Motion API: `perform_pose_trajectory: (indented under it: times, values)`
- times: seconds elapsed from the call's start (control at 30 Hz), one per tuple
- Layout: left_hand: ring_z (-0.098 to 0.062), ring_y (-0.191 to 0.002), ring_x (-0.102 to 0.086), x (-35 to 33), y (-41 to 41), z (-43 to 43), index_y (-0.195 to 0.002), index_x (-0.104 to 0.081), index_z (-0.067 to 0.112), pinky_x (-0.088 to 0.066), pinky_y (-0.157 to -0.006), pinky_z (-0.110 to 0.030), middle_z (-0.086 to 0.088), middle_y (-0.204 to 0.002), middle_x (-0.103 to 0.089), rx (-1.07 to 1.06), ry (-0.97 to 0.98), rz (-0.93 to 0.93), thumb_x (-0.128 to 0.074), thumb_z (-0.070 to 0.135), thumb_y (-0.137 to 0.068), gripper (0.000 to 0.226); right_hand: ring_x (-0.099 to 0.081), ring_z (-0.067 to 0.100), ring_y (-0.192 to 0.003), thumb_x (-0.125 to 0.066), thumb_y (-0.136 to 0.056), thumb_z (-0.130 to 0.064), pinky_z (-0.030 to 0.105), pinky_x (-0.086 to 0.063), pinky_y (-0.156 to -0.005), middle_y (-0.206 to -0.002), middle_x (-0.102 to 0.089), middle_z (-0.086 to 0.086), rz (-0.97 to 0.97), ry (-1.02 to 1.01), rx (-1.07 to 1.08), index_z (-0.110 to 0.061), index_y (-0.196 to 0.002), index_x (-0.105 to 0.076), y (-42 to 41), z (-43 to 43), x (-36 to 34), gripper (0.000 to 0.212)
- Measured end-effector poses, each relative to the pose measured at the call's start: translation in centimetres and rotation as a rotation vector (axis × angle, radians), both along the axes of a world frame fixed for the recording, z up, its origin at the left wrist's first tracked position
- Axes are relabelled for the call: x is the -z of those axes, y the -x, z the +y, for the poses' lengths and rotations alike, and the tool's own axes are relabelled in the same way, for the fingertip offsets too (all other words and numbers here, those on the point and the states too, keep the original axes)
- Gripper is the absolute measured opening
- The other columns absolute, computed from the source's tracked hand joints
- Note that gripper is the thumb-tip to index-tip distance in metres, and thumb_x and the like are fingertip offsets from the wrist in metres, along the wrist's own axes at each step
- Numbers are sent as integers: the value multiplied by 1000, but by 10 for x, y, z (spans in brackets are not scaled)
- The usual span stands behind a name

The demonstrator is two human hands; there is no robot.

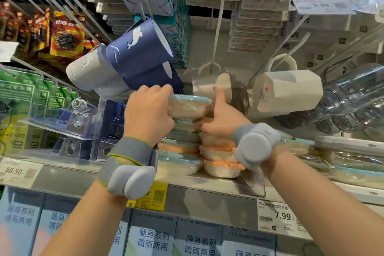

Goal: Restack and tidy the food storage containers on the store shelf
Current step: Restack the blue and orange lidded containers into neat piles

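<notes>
Two stacks of shallow wrapped food containers stand on the shelf (207,188): a blue-lidded stack (178,151) on the left and an orange-lidded stack (218,151) beside it. A blue-lidded container (190,107) sits on top of the left stack. My left hand (148,114) grips its left end with fingers curled over the lid. My right hand (221,117) presses against its right side, thumb up, fingers reaching under it onto the container below. Both wrists wear grey bands.
Navy and grey mugs (133,56) hang just above left of the stacks, cream mugs (286,89) above right. Clear glass bottles (351,97) lie at right. More wrapped containers (342,158) rest further right. Clear plastic packs (68,118) stand at left. Boxes fill the shelf below.
</notes>
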State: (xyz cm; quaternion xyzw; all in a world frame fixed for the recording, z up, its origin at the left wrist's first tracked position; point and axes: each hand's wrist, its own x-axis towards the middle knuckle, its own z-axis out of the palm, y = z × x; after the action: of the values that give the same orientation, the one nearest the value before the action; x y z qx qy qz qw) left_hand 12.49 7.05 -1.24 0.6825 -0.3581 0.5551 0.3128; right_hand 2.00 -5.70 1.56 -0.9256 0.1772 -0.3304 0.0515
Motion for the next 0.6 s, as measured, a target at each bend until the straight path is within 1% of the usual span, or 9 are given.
perform_pose_trajectory:
  times: [0.03,0.07,0.13,0.2,0.33,0.4,0.47,0.53,0.6]
  values:
    - [-39,-86,-55,2,2,-1,-89,-57,7,-39,-66,-40,-15,-89,-63,-33,-64,35,-58,3,-66,24,-56,32,-114,-66,-76,-44,53,-30,-110,-121,-61,7,84,50,85,-26,-148,12,-2,-2,3,108]
    - [-38,-92,-55,4,3,-3,-93,-58,10,-38,-67,-38,-13,-94,-63,-55,-133,104,-57,5,-70,24,-53,33,-119,-65,-75,-49,55,-26,-112,-126,-60,6,163,110,175,-26,-149,6,-3,-4,7,105]
    - [-36,-99,-58,7,2,-5,-99,-60,15,-40,-69,-37,-9,-103,-63,-95,-261,274,-59,10,-75,25,-53,33,-117,-62,-76,-50,49,-35,-102,-125,-60,5,235,229,294,-24,-138,-26,0,-8,11,76]
    - [-38,-104,-59,12,-3,-7,-105,-63,17,-42,-72,-38,-11,-112,-63,-123,-384,400,-63,11,-75,31,-56,31,-109,-56,-80,-49,41,-37,-85,-120,-60,4,234,242,329,-24,-122,-41,5,-8,10,51]
    - [-39,-116,-55,17,-13,-11,-125,-52,19,-48,-93,-45,-15,-129,-56,-113,-614,484,-58,5,-81,47,-55,30,-108,-54,-83,-41,39,-32,-80,-117,-59,5,259,228,365,-24,-117,-43,10,-4,8,40]
    - [-37,-114,-54,14,-14,-10,-117,-52,17,-48,-93,-44,-16,-127,-55,-106,-692,495,-52,-1,-81,40,-55,31,-108,-53,-84,-38,40,-33,-84,-115,-60,6,246,239,374,-22,-110,-43,10,-1,9,32]
    - [-34,-107,-54,9,-10,-9,-104,-50,16,-45,-88,-39,-16,-124,-55,-106,-761,506,-47,-4,-81,31,-54,32,-111,-52,-86,-35,43,-34,-94,-117,-59,7,242,243,391,-20,-114,-43,9,2,10,33]
    - [-31,-102,-53,3,-7,-7,-103,-52,14,-43,-84,-34,-14,-122,-56,-111,-809,522,-46,-5,-81,29,-52,33,-115,-51,-87,-33,46,-32,-101,-119,-59,8,233,256,418,-18,-119,-43,8,5,10,36]
    - [-30,-103,-55,-3,-5,-4,-107,-60,11,-45,-87,-34,-11,-121,-60,-105,-833,545,-48,-3,-81,32,-51,34,-116,-51,-87,-33,49,-31,-104,-121,-58,9,226,264,426,-18,-119,-43,6,6,12,36]
